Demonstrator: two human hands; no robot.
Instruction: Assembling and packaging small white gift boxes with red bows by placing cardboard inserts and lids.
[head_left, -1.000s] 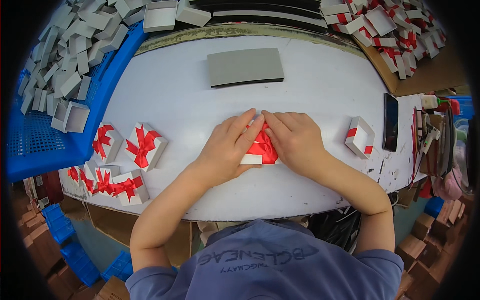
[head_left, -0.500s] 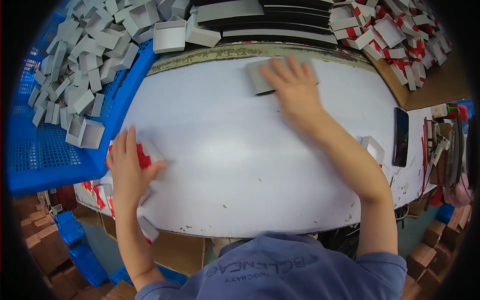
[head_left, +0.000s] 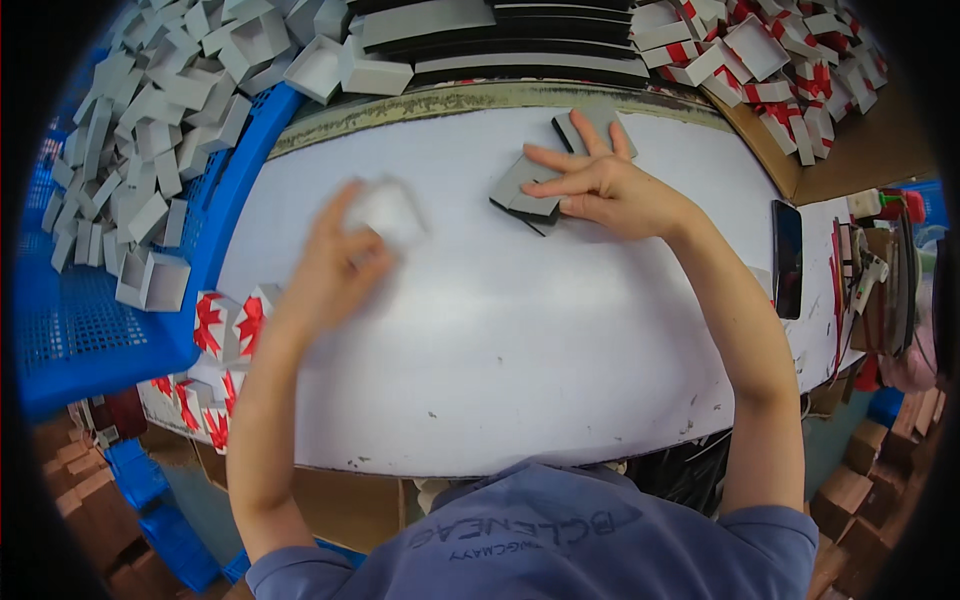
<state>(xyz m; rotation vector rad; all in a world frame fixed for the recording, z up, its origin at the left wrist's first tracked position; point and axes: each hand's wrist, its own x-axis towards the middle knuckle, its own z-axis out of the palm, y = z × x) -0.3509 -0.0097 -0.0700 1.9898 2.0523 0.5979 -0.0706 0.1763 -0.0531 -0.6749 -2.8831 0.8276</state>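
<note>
My left hand (head_left: 335,262), blurred by motion, is raised over the left half of the white tabletop. Its fingers close on a small white box (head_left: 392,212), also smeared. My right hand (head_left: 625,190) is at the far middle of the table. Between its thumb and fingers is a small grey pad (head_left: 522,188) with a dark underside, tilted, with another dark edge showing beneath it. A second grey pad (head_left: 577,132) lies under the outstretched fingertips of the same hand. Several white boxes with red ribbon bows (head_left: 225,325) stand at the table's left edge.
A blue crate (head_left: 95,365) heaped with white box parts is at the left. Grey and black sheets (head_left: 530,72) are stacked at the back. A carton (head_left: 850,165) of red-ribboned boxes is at the back right. A phone (head_left: 787,260) lies near the table's right edge.
My left hand has moved from the ribboned boxes toward the middle and now holds a white box. My right hand has gone from lying flat on the grey pads to pinching one, now shifted nearer.
</note>
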